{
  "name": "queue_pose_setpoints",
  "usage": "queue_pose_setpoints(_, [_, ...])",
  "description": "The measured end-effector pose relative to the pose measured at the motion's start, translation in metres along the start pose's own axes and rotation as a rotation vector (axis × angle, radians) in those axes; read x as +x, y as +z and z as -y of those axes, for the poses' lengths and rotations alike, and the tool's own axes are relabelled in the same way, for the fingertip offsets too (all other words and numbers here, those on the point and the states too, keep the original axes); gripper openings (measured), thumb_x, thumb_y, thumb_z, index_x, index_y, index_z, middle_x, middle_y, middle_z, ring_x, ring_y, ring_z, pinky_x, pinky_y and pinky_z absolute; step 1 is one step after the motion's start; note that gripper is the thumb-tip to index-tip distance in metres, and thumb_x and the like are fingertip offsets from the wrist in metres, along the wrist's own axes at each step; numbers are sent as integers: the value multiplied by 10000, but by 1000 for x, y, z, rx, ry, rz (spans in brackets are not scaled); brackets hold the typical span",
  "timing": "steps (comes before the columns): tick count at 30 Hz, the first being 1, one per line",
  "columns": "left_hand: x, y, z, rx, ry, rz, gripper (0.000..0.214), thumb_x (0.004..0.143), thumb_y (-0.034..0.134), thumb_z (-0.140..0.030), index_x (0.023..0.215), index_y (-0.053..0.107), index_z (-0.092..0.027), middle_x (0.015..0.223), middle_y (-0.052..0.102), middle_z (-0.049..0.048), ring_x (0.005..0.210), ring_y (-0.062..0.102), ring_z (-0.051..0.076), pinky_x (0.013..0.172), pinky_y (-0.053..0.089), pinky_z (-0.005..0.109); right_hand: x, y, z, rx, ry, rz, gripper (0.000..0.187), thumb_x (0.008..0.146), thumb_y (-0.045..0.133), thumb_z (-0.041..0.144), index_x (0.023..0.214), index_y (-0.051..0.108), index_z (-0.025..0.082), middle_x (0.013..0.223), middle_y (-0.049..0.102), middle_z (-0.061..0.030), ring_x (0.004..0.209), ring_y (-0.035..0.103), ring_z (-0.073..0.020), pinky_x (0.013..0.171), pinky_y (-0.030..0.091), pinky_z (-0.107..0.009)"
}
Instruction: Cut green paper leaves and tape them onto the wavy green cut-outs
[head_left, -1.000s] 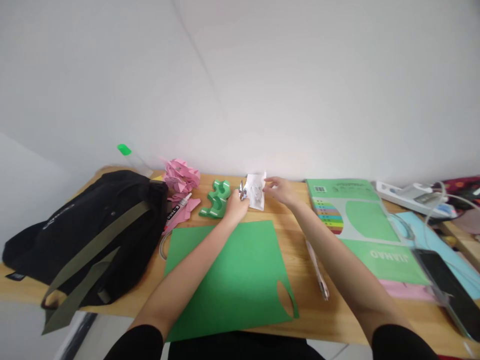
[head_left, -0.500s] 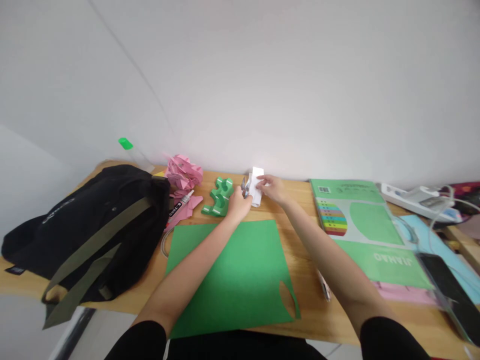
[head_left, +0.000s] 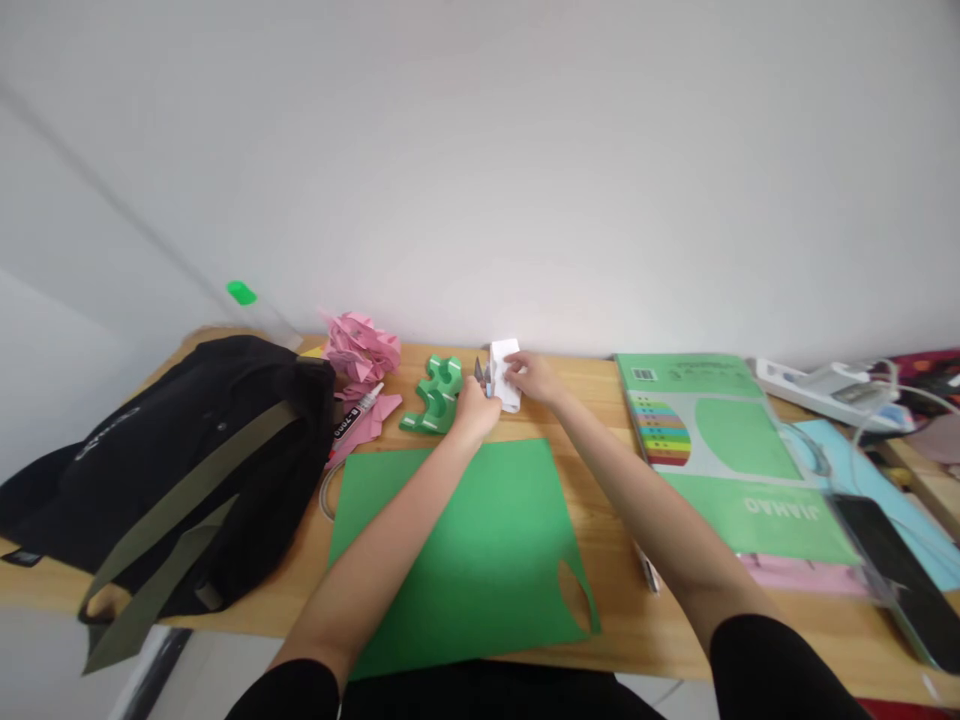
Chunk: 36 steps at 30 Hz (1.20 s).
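My left hand (head_left: 472,406) is closed around a small pair of metal scissors (head_left: 482,376), whose tips point up. My right hand (head_left: 534,379) pinches a small white piece of paper (head_left: 504,366) right beside the blades. Both hands meet at the far side of the wooden table (head_left: 600,470), just beyond a large green paper sheet (head_left: 457,560) with an oval hole cut near its right edge. A green cut-out shape (head_left: 435,395) lies immediately left of my left hand.
A black bag (head_left: 172,470) fills the table's left part. Crumpled pink paper (head_left: 361,350) and a glue tube (head_left: 352,415) lie behind it. A pack of coloured paper (head_left: 712,450), a phone (head_left: 892,575), a power strip (head_left: 825,385) and cables sit to the right.
The white paper has been turned and folded narrower between my hands, which have drawn closer together. The view has shifted slightly.
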<state>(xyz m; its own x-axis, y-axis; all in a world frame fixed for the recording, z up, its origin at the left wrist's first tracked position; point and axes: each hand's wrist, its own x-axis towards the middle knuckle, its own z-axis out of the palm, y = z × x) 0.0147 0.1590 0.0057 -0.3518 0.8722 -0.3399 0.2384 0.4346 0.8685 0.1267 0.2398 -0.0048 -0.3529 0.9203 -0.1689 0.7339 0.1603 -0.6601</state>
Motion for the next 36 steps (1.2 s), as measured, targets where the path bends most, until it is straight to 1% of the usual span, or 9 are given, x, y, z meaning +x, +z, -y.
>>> queue_pose_setpoints(5, [-6,0,3,-73,-55,55,258,899,573,-277,1114,567,-134,988,629,52,784,626,140,673,553,306,1,-1,4,-49,9,6,315,913,553,323,1183,568,162,1172,599,-87,986,611,-195,834,527,-405])
queue_pose_setpoints(12, [-4,4,2,-187,-76,-9,216,899,570,-259,1071,567,-129,916,614,29,692,592,107,590,525,252,-3,-4,14,-138,40,31,321,914,550,325,1192,563,165,1177,595,-88,981,611,-193,826,531,-400])
queue_pose_setpoints(15, [-6,4,0,-269,-81,-43,180,847,611,-153,1013,544,-135,825,589,-1,611,569,87,513,470,205,-3,-8,24,-207,73,54,322,911,556,326,1186,565,158,1172,597,-88,983,611,-196,826,530,-403])
queue_pose_setpoints(18, [-10,3,-1,-363,-93,-69,286,750,621,-12,951,493,-171,744,548,-28,574,590,93,461,414,183,1,-10,37,-285,111,90,318,906,564,330,1171,574,156,1166,600,-85,990,610,-200,832,526,-407])
queue_pose_setpoints(22, [-18,0,-3,-489,-111,-79,316,708,601,5,886,441,-202,702,523,-42,583,634,122,452,408,191,9,-8,49,-361,152,139,319,899,575,327,1164,578,149,1160,603,-87,992,611,-202,831,526,-403])
queue_pose_setpoints(27, [-23,-1,-3,-620,-116,-79,302,675,594,-20,816,399,-202,686,529,-52,570,654,123,443,405,181,16,-3,54,-408,185,156,337,899,574,333,1176,570,141,1162,600,-96,986,612,-202,825,528,-401])
queue_pose_setpoints(31, [-23,2,-1,-686,-116,-71,306,628,615,-31,777,401,-193,664,540,-57,571,658,114,447,399,161,17,0,58,-427,201,157,327,904,567,333,1172,571,146,1151,604,-90,966,617,-193,810,534,-390])
queue_pose_setpoints(36, [-24,5,1,-720,-109,-68,289,601,612,-33,762,430,-189,691,595,-36,600,665,133,450,398,180,16,-1,62,-453,222,176,342,900,573,330,1188,566,145,1181,591,-101,997,608,-205,833,526,-400])
